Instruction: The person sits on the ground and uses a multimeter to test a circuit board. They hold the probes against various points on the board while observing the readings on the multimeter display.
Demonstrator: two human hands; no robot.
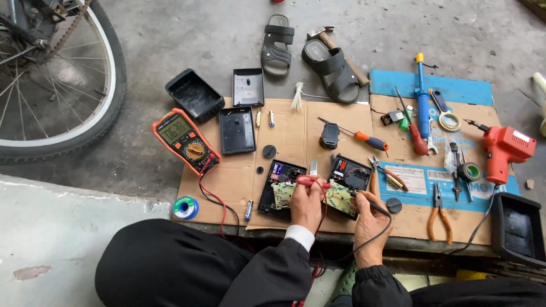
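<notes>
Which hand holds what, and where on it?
Left hand grips the red multimeter probe around its handle, tip toward the right. Right hand grips the black multimeter probe around its rear handle, tip over the green circuit board.

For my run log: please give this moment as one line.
left hand: holds red probe | right hand: holds black probe | circuit boards | multimeter: on

Even, diffuse daylight; shadows soft and short beneath the sandals (pixel 310 57) and tools. No strong glare apart from a pale sheen on the concrete floor (pixel 170 34). Focus sharp at centre; slight wide-angle bending and softening towards the edges.
</notes>
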